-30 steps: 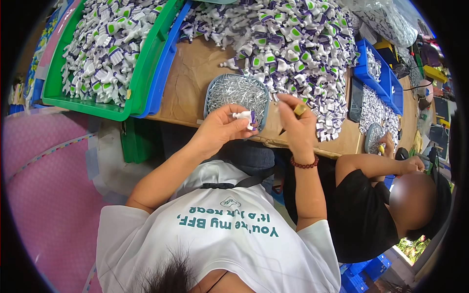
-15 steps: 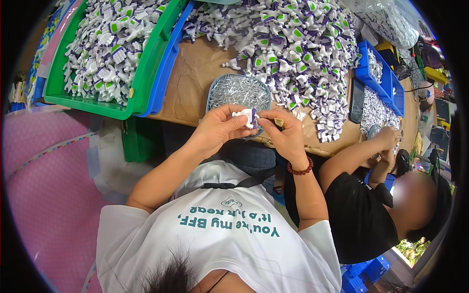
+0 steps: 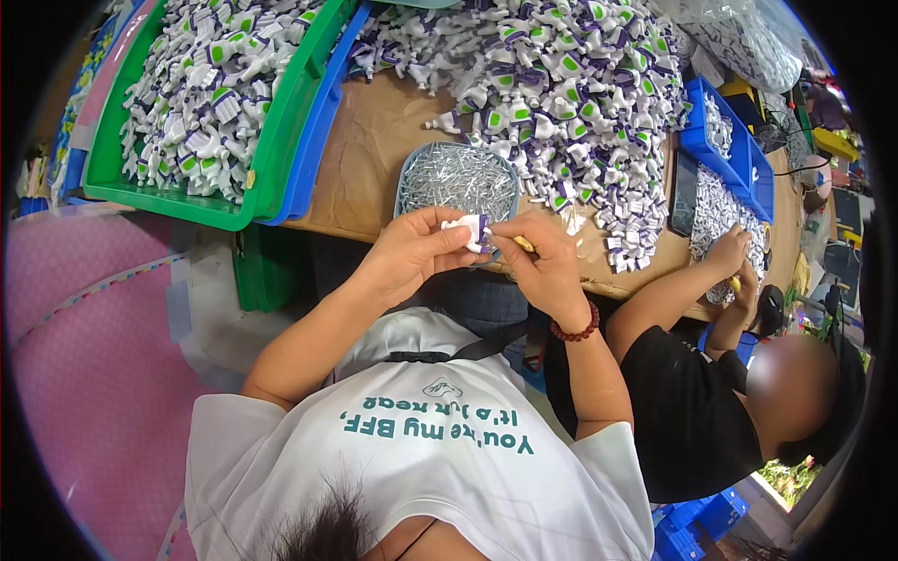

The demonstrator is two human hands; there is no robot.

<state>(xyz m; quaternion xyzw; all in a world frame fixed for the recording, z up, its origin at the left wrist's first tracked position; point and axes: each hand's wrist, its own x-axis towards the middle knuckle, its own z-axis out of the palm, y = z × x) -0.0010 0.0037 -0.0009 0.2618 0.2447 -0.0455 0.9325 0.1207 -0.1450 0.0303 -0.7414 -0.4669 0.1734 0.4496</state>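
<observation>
My left hand pinches a small white and purple plastic toy body between thumb and fingers. The fingers of my right hand are closed at its purple right end. A small yellow object shows among those fingers, its kind unclear; whatever sits at the fingertips is too small to name. Just behind both hands is a grey-blue tub filled with loose metal pins. Beyond it, a large heap of similar white and purple toy bodies with green patches covers the table.
At left, a green crate full of toy bodies overlaps a blue crate. Brown paper covers the table. A dark flat object and blue bins lie right. A co-worker's hands handle small parts there.
My right hand has turned slightly, bringing the yellow object lower against its fingers. The toy body has tilted a little in my left hand. The co-worker's hands have shifted apart.
</observation>
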